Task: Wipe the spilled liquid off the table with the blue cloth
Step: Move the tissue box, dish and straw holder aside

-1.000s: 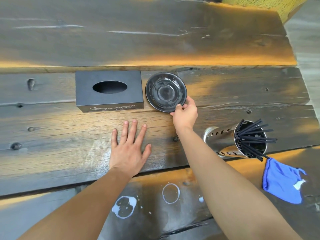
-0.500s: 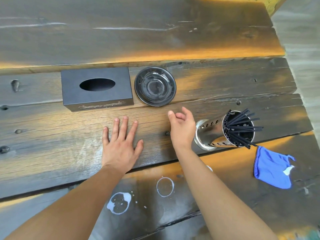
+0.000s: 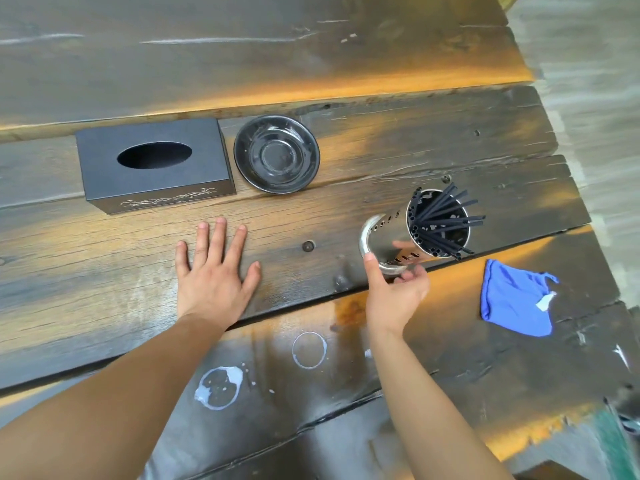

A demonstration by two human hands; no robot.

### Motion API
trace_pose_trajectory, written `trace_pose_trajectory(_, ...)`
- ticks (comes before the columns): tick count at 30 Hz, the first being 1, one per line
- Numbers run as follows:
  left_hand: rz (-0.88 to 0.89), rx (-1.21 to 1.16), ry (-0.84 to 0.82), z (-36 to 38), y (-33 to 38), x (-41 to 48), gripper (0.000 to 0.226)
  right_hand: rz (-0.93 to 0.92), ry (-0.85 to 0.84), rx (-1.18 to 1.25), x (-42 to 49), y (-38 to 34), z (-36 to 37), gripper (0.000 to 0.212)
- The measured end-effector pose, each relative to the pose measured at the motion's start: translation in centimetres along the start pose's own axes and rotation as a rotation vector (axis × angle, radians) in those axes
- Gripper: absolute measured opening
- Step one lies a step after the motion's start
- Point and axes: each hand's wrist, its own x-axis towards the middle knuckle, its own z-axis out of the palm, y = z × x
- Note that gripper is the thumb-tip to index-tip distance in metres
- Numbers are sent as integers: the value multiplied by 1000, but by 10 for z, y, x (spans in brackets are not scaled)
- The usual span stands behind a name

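Observation:
The blue cloth (image 3: 514,301) lies crumpled on the dark wooden table (image 3: 381,150) at the right, untouched. Whitish spilled liquid marks the near plank: a smeared blotch (image 3: 218,388) and a thin ring (image 3: 309,350) beside it. My left hand (image 3: 214,275) lies flat on the table, fingers spread, holding nothing. My right hand (image 3: 394,289) is open around the base of a steel holder (image 3: 391,237) full of black straws; thumb and fingers sit at its base, not clearly clamped.
A black tissue box (image 3: 152,164) and a black saucer (image 3: 277,154) sit side by side on the middle plank. The table's right edge drops to a grey floor (image 3: 595,98). A green object (image 3: 620,441) shows at the lower right corner.
My right hand left the saucer and moved right and nearer, arriving at the straw holder's base. The left hand stayed flat. The camera shifted a little.

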Motion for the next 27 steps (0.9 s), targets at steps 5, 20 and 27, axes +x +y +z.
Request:
trace_pose_trajectory(5,0,-1,4,0,0,0,70,-219,-73,101,24,0,-3,67)
trace_pose_trajectory(20,4,47,53,7,-2,2,70,-288,-229,247,58,-42,31,58)
trace_pose_trajectory(27,11,26,47,6,-3,1,70,-304,-297,212,94,-82,88,76)
